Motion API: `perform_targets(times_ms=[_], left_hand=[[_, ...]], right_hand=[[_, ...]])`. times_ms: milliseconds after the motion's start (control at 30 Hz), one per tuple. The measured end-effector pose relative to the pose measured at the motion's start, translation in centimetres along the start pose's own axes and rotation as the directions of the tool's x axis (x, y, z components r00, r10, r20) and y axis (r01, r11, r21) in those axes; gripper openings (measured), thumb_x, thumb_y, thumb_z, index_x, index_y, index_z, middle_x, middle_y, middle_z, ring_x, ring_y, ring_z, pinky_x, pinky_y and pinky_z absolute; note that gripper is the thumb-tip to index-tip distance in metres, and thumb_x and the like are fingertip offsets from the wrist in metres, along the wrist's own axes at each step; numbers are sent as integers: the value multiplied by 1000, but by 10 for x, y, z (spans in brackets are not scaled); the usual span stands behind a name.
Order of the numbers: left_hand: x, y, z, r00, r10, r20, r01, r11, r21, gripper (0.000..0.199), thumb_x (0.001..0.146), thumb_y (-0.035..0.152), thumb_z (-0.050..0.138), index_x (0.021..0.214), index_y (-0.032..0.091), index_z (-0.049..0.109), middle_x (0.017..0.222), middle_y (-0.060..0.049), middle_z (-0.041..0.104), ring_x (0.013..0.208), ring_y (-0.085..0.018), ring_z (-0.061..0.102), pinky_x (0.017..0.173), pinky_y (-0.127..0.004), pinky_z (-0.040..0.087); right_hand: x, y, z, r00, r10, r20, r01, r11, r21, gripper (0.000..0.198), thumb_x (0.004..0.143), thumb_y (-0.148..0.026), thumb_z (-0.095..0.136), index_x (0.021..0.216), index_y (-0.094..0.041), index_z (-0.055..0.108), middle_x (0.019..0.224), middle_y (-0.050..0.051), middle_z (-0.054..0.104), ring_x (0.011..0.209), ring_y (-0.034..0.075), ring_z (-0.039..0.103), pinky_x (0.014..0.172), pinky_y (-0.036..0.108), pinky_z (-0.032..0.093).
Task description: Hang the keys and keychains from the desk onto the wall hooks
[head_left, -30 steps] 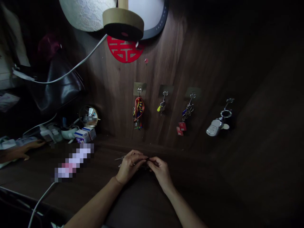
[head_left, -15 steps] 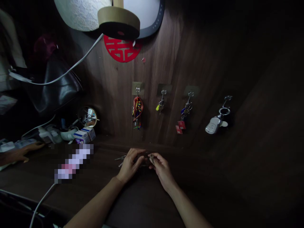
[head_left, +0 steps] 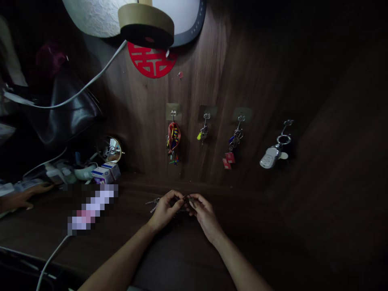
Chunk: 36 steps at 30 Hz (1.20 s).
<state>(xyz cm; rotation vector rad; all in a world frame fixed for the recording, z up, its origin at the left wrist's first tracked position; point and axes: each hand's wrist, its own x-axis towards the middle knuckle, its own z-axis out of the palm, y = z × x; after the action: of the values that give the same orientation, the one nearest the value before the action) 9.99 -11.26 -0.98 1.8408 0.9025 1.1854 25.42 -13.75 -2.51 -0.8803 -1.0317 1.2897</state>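
Note:
Low over the dark wooden surface, my two hands meet at the fingertips. My left hand [head_left: 166,209] is closed, thumb and index finger pinched at what looks like a key ring, mostly hidden by the fingers. From its left side stick out several metal keys [head_left: 154,201]. My right hand [head_left: 206,212] is closed too, with its thumb and fingers on a small key [head_left: 191,200] beside the left fingertips. Whether that key is on the ring or apart from it, I cannot tell.
On the wall hang a colourful key bunch [head_left: 173,139], keys with a yellow tag [head_left: 203,134], keys with red tags [head_left: 229,157] and a white remote [head_left: 269,157]. To the left are a round mirror [head_left: 110,149], small boxes [head_left: 106,173] and a white cord [head_left: 50,258].
My left thumb and index finger have closed together and come against the right fingertips, at the key. The whole view has shifted slightly.

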Motion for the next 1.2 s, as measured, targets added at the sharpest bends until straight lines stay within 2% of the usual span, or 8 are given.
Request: perform_targets(times_ms=[167, 300, 500, 600, 833, 967, 1100, 1200], left_hand=[[1, 2, 0, 995, -91, -49, 85, 991, -106, 26, 80, 42, 53, 77, 16, 55, 73, -1, 59, 71, -14, 54, 69, -23, 44], [1, 0, 1, 993, -101, -63, 93, 988, -122, 27, 79, 43, 53, 77, 16, 55, 73, 0, 57, 69, -13, 52, 67, -22, 43], [0, -1, 3, 993, -106, -49, 101, 991, -92, 28, 77, 44, 55, 73, 16, 56, 68, 1, 56, 65, -12, 51, 63, -22, 43], [0, 0, 4, 993, -108, -48, 104, 991, -83, 27, 77, 42, 56, 73, 16, 56, 68, 0, 56, 64, -12, 50, 61, -21, 42], [-2, 0, 4, 996, -78, -51, 79, 996, 31, 21, 77, 37, 56, 74, 16, 58, 69, 0, 60, 65, -12, 53, 61, -21, 43], [-3, 3, 5, 998, -62, -13, 63, 993, 103, 19, 77, 34, 55, 75, 16, 60, 70, 0, 62, 66, -13, 56, 62, -22, 44], [-4, 4, 5, 995, -69, -75, 77, 991, 107, 17, 77, 33, 55, 74, 17, 60, 70, 0, 63, 67, -13, 57, 62, -21, 44], [-4, 3, 4, 992, -83, -92, 94, 987, 127, 18, 77, 34, 56, 73, 17, 60, 69, 0, 63, 67, -14, 58, 63, -21, 45]], right_hand=[[2, -1, -4, 994, -43, -99, 30, 991, -128, 22, 71, -37, 63, 84, -19, 64, 80, 4, 65, 76, 17, 59, 58, 23, 43], [2, -6, -4, 986, -106, -127, 77, 973, -218, 23, 73, -40, 60, 84, -20, 64, 84, 5, 66, 82, 19, 59, 62, 25, 44], [-4, -7, 1, 954, -299, -12, 271, 882, -385, 20, 74, -37, 61, 84, -20, 63, 82, 4, 65, 78, 18, 59, 68, 27, 46], [-6, -7, 3, 948, -317, -9, 283, 859, -428, 19, 73, -35, 63, 86, -20, 62, 81, 4, 65, 76, 17, 59, 64, 25, 46], [-8, -10, 5, 937, -350, 28, 309, 787, -534, 14, 76, -32, 58, 73, -20, 63, 72, 2, 63, 67, 15, 57, 59, 24, 44], [-10, -12, 5, 921, -386, 44, 343, 756, -558, 18, 80, -31, 52, 74, -20, 64, 73, 3, 63, 70, 16, 57, 59, 24, 43], [-12, -10, 5, 917, -390, 87, 366, 732, -575, 12, 79, -29, 54, 79, -22, 64, 78, 3, 63, 72, 15, 56, 60, 24, 43], [-11, -6, 4, 898, -426, 109, 400, 691, -602, 6, 75, -28, 59, 75, -23, 63, 77, 2, 62, 71, 16, 56, 59, 25, 42]])
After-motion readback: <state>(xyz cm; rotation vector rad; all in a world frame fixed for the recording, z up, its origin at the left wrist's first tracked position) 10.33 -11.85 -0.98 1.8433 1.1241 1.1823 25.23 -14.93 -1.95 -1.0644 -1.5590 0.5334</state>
